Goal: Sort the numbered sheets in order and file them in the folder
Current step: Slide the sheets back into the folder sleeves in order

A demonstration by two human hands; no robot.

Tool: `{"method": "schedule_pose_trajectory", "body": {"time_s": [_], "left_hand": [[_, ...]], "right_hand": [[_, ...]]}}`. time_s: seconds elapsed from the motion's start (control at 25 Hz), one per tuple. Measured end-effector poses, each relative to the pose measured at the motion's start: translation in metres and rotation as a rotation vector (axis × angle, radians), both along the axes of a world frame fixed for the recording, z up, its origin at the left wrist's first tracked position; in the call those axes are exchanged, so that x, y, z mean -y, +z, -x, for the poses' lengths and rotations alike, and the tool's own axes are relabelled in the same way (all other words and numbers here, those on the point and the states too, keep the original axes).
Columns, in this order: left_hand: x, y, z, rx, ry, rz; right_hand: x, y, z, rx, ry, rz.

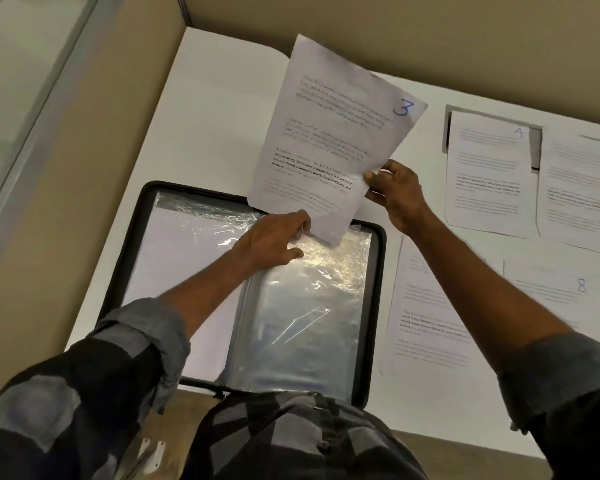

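A black folder (378, 306) lies open on the white table, showing clear plastic sleeves. The left-hand sleeve holds a white sheet. My right hand (397, 192) pinches the right edge of the sheet numbered 3 (329, 140), held tilted above the folder. Its lower corner dips into the top of the right-hand sleeve (309, 306). My left hand (278, 239) pinches that sleeve's top edge at the sheet's corner. Sheet 4 (489, 174) and sheet 8 (561, 306) lie flat on the table to the right.
More printed sheets lie around sheets 4 and 8, one (426, 306) right beside the folder under my right forearm. Beige partition walls (84, 133) close the table at the left and back. A grey slot (534, 147) sits under sheet 4.
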State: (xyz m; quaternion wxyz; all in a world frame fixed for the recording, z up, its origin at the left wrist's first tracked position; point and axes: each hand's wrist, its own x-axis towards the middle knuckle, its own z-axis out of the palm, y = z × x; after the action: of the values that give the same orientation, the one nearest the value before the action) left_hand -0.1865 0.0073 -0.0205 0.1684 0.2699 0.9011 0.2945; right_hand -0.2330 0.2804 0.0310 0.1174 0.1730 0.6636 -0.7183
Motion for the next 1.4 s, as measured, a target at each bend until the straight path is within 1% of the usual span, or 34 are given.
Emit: {"method": "schedule_pose_trajectory", "body": {"time_s": [0.08, 0.16, 0.28, 0.36, 0.48, 0.6, 0.76, 0.88, 1.0, 1.04, 1.24, 1.32, 1.4], "left_hand": [[0.003, 0.001, 0.003, 0.054, -0.015, 0.006], [0.006, 0.003, 0.011, 0.039, -0.072, 0.053], [0.015, 0.007, 0.026, -0.127, -0.214, 0.232], [0.02, 0.011, 0.036, -0.16, -0.247, 0.326], [0.022, 0.016, 0.049, -0.139, -0.201, 0.371], [0.022, 0.015, 0.051, -0.131, -0.112, 0.361], [0.025, 0.016, 0.054, -0.127, -0.06, 0.412], [0.028, 0.018, 0.058, -0.077, -0.015, 0.345], [0.036, 0.015, 0.055, 0.086, 0.049, 0.109], [0.038, 0.014, 0.054, 0.123, 0.084, 0.059], [0.038, 0.013, 0.056, 0.287, 0.233, -0.024], [0.037, 0.012, 0.058, 0.288, 0.241, -0.033], [0.037, 0.011, 0.061, 0.229, 0.193, 0.03]], "right_hand": [[-0.007, 0.0, 0.007, 0.031, 0.036, -0.061], [-0.013, -0.001, 0.014, 0.042, 0.065, -0.108], [-0.016, 0.001, 0.023, 0.053, 0.101, -0.164], [-0.018, 0.003, 0.027, 0.065, 0.106, -0.165], [-0.021, 0.004, 0.032, 0.063, 0.123, -0.165], [-0.024, 0.004, 0.033, 0.057, 0.141, -0.153], [-0.032, -0.001, 0.031, 0.077, 0.169, -0.126], [-0.037, -0.008, 0.029, 0.09, 0.188, -0.107], [-0.044, -0.01, 0.03, 0.097, 0.203, -0.073], [-0.046, -0.011, 0.031, 0.102, 0.208, -0.065], [-0.045, -0.017, 0.032, 0.126, 0.259, -0.073], [-0.04, -0.019, 0.032, 0.114, 0.26, -0.083], [-0.037, -0.021, 0.033, 0.102, 0.262, -0.093]]}}
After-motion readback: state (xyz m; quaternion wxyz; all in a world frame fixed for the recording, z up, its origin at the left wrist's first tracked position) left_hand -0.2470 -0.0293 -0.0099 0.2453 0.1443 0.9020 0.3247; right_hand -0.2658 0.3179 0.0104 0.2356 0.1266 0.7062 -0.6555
